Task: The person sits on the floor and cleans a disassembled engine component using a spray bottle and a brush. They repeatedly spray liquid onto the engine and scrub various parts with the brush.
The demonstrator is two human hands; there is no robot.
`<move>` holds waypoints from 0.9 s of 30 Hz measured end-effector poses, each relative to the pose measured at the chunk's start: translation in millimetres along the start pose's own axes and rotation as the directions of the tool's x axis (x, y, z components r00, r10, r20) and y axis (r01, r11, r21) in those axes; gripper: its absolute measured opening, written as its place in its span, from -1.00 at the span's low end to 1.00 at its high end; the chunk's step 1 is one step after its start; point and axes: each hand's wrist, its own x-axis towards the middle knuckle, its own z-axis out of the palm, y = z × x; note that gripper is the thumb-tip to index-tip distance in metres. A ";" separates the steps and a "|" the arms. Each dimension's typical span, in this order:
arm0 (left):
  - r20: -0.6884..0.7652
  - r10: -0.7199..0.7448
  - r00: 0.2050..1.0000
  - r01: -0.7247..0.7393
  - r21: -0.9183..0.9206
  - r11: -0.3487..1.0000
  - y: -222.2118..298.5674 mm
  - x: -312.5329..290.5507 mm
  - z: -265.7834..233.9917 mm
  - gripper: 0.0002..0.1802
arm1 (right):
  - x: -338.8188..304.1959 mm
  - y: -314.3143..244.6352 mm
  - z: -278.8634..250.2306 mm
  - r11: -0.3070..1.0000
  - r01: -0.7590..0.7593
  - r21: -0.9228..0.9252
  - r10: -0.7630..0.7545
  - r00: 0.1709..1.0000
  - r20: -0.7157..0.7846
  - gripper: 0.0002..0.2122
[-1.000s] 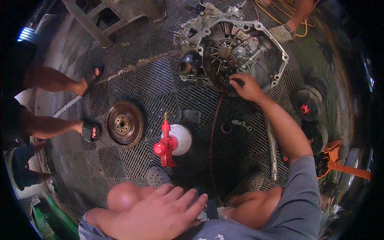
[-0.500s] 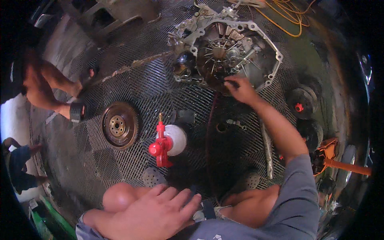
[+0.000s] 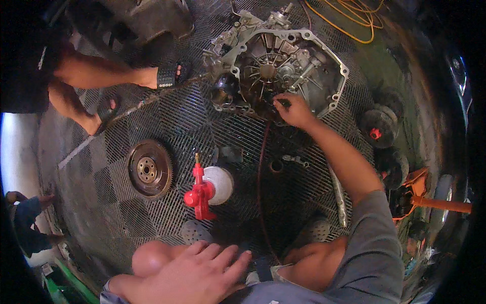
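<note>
An aluminium gearbox housing (image 3: 331, 61) lies open-side up on the black grid floor mat (image 3: 152, 126). My right hand (image 3: 293, 110) reaches out to its lower rim, fingers pinched on a small dark part there. A thin dark-red hose (image 3: 260, 192) runs from under that hand back toward my legs. My left hand (image 3: 200, 276) rests flat on my left knee (image 3: 149, 256), fingers spread and holding nothing.
A rusty toothed flywheel (image 3: 148, 169) lies at the left, with a white bottle with a red pump top (image 3: 205, 190) beside it. Another person's sandalled feet (image 3: 167, 77) stand by the housing. Black discs (image 3: 377, 129), a metal bar (image 3: 339, 197) and an orange strap (image 3: 417, 185) lie at the right.
The other person's feet have stepped closer to the housing's left side. My right hand stays at the housing's rim and my left hand stays on the knee.
</note>
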 end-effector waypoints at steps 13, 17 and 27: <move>0.055 0.014 0.998 -0.013 -0.006 1.000 0.9 -2.1 -0.1 -0.44 | -4.7 -33.4 -4.0 0.964 0.232 -0.133 -0.231 0.973 0.017 -0.79; 0.115 0.019 0.993 -0.023 0.030 0.999 1.8 2.4 -1.3 -0.43 | 10.0 -12.0 26.5 0.980 0.183 -0.081 -0.189 0.980 -0.067 -0.78; 0.045 -0.010 0.999 0.012 -0.060 0.998 -3.2 -7.4 1.9 -0.42 | -32.5 -4.6 -19.4 0.988 0.119 -0.100 -0.111 0.990 0.082 -0.80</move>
